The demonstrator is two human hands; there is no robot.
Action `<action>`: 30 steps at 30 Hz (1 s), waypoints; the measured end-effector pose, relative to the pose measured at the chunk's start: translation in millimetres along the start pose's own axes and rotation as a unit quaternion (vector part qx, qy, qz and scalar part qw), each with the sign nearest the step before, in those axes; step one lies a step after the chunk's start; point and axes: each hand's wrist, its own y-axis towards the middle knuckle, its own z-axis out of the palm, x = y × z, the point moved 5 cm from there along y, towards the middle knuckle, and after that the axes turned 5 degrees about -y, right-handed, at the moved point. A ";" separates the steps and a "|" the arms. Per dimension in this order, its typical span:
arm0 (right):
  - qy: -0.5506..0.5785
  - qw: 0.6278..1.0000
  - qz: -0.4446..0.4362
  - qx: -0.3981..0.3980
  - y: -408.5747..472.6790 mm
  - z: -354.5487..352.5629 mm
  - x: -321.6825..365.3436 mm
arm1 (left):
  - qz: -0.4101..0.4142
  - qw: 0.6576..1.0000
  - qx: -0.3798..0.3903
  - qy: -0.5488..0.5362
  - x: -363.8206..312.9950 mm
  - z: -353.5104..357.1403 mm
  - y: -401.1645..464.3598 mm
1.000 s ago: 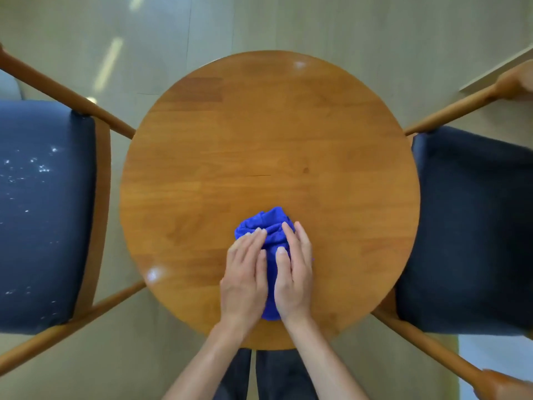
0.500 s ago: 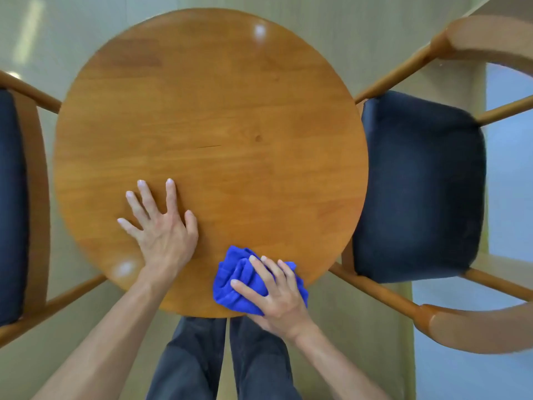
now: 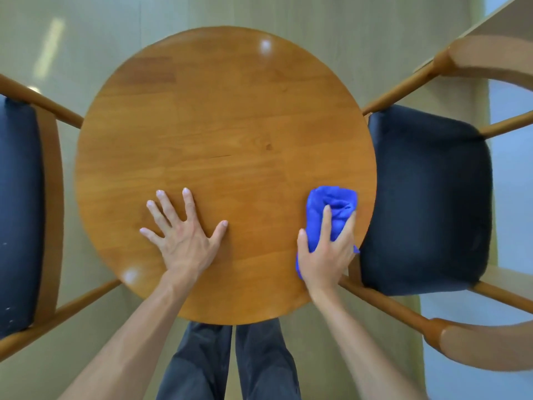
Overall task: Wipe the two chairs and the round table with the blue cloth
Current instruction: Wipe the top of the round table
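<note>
The round wooden table [image 3: 225,125] fills the middle of the view. A bunched blue cloth [image 3: 331,209] lies on its right edge, and my right hand [image 3: 326,255] presses down on it with the fingers curled over the fabric. My left hand [image 3: 181,235] rests flat on the tabletop at the near left, fingers spread, holding nothing. A chair with a dark blue seat [image 3: 427,197] and wooden arms stands right of the table. The other chair [image 3: 20,212], with a few white specks on its seat, stands at the left edge.
Pale wooden floor [image 3: 144,30] surrounds the table. The right chair's curved wooden backrest [image 3: 490,347] arcs along the right edge. My legs in dark trousers [image 3: 230,365] stand just below the table's near edge.
My right hand has slid the cloth from the table's near edge up to its right edge. My left hand left the cloth and now lies flat on the tabletop.
</note>
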 end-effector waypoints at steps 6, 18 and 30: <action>0.038 0.888 -0.438 0.133 -92.0 9.6 42.7 | 0.006 1.000 -0.029 -0.010 9.3 -19.6 11.9; 0.015 0.985 0.173 0.027 173.5 35.7 52.5 | -0.039 0.999 0.034 0.012 21.2 -45.7 51.7; -0.020 0.987 -0.113 0.114 220.9 92.7 293.6 | -0.047 0.996 0.067 0.030 11.4 -48.3 55.8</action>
